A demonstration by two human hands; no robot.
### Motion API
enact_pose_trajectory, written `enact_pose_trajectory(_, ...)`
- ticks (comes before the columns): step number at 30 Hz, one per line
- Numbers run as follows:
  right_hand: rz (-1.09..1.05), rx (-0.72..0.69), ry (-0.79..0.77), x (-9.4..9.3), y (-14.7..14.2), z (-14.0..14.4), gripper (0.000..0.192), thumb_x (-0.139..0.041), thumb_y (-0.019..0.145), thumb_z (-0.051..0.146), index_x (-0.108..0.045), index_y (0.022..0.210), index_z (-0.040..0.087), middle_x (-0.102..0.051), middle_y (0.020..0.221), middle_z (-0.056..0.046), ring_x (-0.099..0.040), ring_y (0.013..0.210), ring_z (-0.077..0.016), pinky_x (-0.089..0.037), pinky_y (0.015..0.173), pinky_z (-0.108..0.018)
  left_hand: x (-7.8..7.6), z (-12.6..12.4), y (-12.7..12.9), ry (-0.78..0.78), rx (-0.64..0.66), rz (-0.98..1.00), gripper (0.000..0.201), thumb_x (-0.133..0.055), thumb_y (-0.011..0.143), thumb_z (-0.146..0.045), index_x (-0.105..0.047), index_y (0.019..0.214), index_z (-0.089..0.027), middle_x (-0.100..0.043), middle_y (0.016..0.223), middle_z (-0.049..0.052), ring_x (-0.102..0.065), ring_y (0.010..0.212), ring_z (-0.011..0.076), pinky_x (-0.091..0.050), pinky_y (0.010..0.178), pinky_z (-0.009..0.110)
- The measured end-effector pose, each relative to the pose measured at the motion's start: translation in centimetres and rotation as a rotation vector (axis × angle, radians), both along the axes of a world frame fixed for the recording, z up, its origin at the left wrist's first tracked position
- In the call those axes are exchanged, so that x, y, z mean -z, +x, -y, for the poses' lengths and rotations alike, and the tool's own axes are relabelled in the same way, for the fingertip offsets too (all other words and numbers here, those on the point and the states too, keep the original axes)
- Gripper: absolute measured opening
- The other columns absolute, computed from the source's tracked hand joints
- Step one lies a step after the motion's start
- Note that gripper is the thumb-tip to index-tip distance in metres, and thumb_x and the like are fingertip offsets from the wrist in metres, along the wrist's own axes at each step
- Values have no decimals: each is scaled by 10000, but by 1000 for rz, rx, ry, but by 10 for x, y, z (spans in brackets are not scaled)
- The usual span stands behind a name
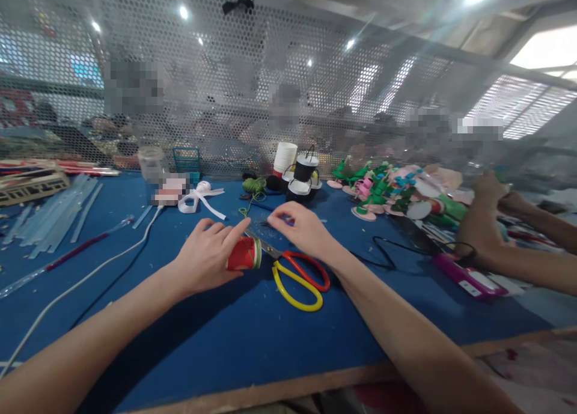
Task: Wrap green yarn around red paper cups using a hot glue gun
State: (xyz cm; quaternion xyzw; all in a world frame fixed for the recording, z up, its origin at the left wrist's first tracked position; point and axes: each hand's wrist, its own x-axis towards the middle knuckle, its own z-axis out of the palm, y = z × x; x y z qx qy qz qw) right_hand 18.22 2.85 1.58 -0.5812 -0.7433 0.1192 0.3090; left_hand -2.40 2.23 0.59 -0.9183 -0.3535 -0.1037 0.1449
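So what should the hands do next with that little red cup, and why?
Probably the right hand should close its fingers on whatever small piece it is reaching for on the blue table. The left hand already holds the red cup on its side, and the scissors lie untouched beside it. What the fingertips touch is too small to tell.

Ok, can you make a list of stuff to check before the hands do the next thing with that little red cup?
1. Left hand grips the red cup: ok, cup lies sideways on the blue table.
2. Right hand free: cannot tell, fingertips pinched, anything between them too small to see.
3. Scissors within reach: ok, beside the cup.
4. Scissor blades closed: cannot tell.
5. Other person's arm apart: ok, far right.
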Motion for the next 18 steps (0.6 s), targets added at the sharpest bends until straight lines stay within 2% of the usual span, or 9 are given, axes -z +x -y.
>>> enact_pose_trajectory(1,-31,-145,-3,-4,-8,6,125,-516,798,260,-599,771,170,-619,903,-68,-557,893,-169,-418,797,-302,0,1,1,10,16,-5,830,-636,650,-427,-274,1317,-91,-628,1014,152,-569,912,285,-346,822,396)
enact_pose_trajectory(3,-24,-265,-76,-9,-23,15,85,-574,743,231,-588,767,150,-607,862,-69,-560,832,-172,-429,751,-299,0,4,3,24,53,-15,837,-629,662,-397,-238,1335,-87,-620,1030,152,-561,923,279,-339,830,391)
enact_pose_trajectory(6,-39,-231,-143,-8,-35,21,102,-599,691,166,-564,780,131,-593,826,-66,-551,769,-169,-429,691,-291,0,6,4,26,95,-29,848,-619,676,-375,-195,1355,-95,-616,1038,145,-558,915,274,-332,833,397)
enact_pose_trajectory(11,-199,-222,-219,-5,-32,18,57,-518,721,97,-561,744,125,-602,823,-59,-547,771,-149,-414,717,-279,0,6,4,5,121,2,841,-630,676,-378,-201,1356,-133,-591,1102,142,-546,967,277,-327,859,399)
enact_pose_trajectory(15,-344,-184,-222,-7,-25,19,59,-496,761,173,-542,739,143,-583,736,-12,-521,670,-116,-408,647,-255,-2,6,3,-24,100,87,837,-620,685,-410,-191,1354,-148,-501,1235,159,-517,1045,286,-335,872,394)
enact_pose_trajectory(18,-456,-185,-187,-7,-21,18,67,-528,736,207,-501,696,161,-549,671,20,-512,632,-104,-410,620,-246,-2,5,2,-72,108,134,835,-594,695,-457,-176,1354,-161,-487,1240,162,-513,1052,287,-348,868,398)
